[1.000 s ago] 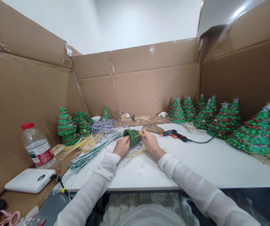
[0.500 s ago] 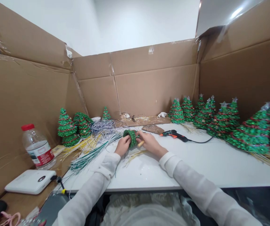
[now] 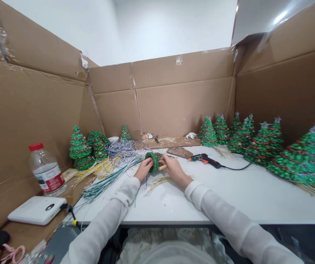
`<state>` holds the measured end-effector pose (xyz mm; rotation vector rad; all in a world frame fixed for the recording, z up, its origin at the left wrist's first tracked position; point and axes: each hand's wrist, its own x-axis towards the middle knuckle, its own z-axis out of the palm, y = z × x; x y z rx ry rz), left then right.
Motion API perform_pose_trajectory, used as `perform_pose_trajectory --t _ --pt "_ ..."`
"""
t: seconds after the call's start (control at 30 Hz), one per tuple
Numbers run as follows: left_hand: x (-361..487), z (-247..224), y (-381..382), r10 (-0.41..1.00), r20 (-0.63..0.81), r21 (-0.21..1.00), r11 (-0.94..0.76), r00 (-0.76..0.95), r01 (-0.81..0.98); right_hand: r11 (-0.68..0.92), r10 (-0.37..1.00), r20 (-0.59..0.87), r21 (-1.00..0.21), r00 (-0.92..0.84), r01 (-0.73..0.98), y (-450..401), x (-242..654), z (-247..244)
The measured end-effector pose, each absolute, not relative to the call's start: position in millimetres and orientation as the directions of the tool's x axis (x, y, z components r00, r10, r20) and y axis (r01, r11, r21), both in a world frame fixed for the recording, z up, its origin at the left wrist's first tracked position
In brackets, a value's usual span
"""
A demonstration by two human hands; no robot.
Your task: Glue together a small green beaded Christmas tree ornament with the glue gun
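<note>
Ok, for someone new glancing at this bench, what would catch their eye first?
The green beaded Christmas trees lined along the right of the white table stand out most. At centre, the left hand and right hand grip a small green beaded cone on its side. A hot glue gun lies just beyond them.

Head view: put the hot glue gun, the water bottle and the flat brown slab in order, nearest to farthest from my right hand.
From your right hand:
1. Flat brown slab, just beyond the hand.
2. Hot glue gun, off to the hand's right.
3. Plastic water bottle, far off at the left.
</note>
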<state>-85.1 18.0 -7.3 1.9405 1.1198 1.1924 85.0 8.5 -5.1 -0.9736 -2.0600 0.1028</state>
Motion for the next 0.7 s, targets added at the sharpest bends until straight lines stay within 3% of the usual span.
perform_pose_trajectory --t 0.37,0.47,0.63,0.7 --pt "-83.3 -6.9 17.9 0.874 0.424 0.784 -0.485 0.235 0.389 0.654 0.708 0.638 -0.433 -0.301 0.621 4.0 83.9 -3.1" --pt "-82.8 -6.4 16.7 0.868 0.429 0.771 -0.495 0.249 0.4 0.635 0.713 0.62 -0.374 -0.327 0.676 4.1 85.2 -1.0" --pt "-82.9 -5.9 15.1 0.865 0.438 0.754 -0.502 0.246 0.423 0.686 0.65 0.582 -0.173 -0.488 0.707 5.1 91.0 6.8" --pt "-83.3 -6.3 14.7 0.866 0.439 0.752 -0.5 0.239 0.431 0.708 0.64 0.558 -0.16 -0.528 0.688 6.1 97.0 11.3"
